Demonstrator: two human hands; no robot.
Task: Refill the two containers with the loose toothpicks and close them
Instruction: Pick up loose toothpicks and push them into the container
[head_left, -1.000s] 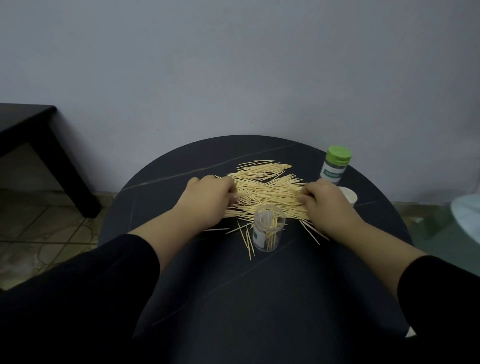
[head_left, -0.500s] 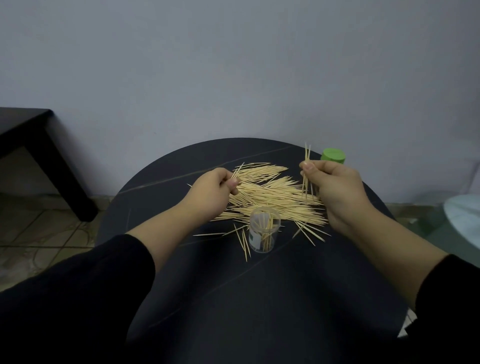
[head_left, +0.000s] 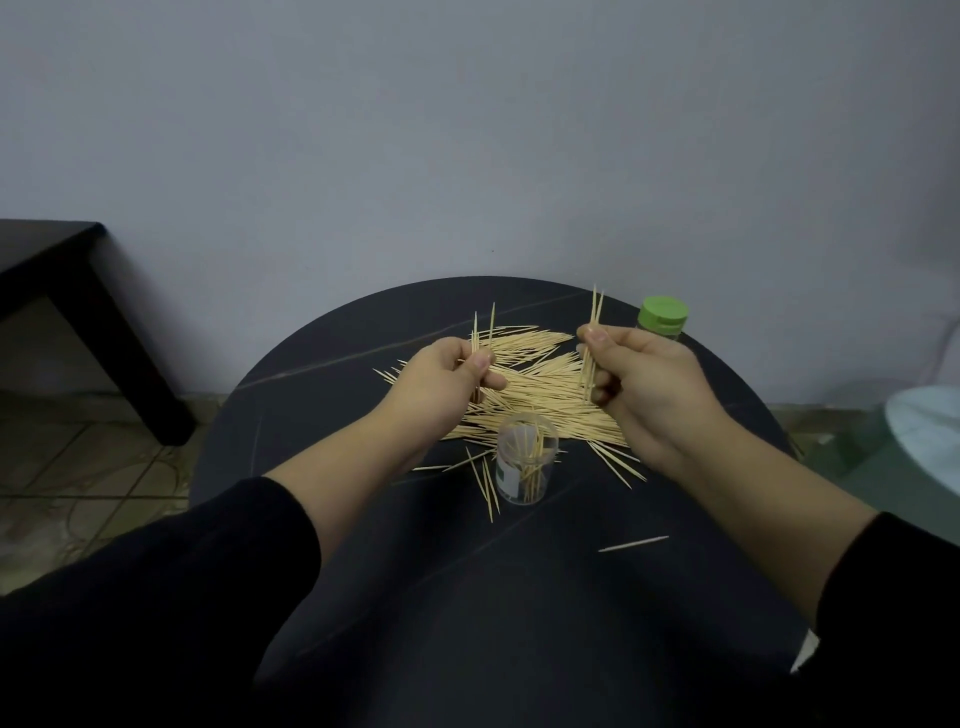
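Clamping upright toothpicks (head_left: 596, 312) in each grip, the left hand (head_left: 441, 387) and right hand (head_left: 652, 384) partly hide the pile (head_left: 537, 387).

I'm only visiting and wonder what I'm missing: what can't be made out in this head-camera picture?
Head view:
The green-lidded container: its body is mostly hidden behind the right hand.
The clear container: its label is too small to read.
The toothpicks pinched in the right hand and the left hand: too thin and bunched to count.
The pale object: cut off by the right edge.
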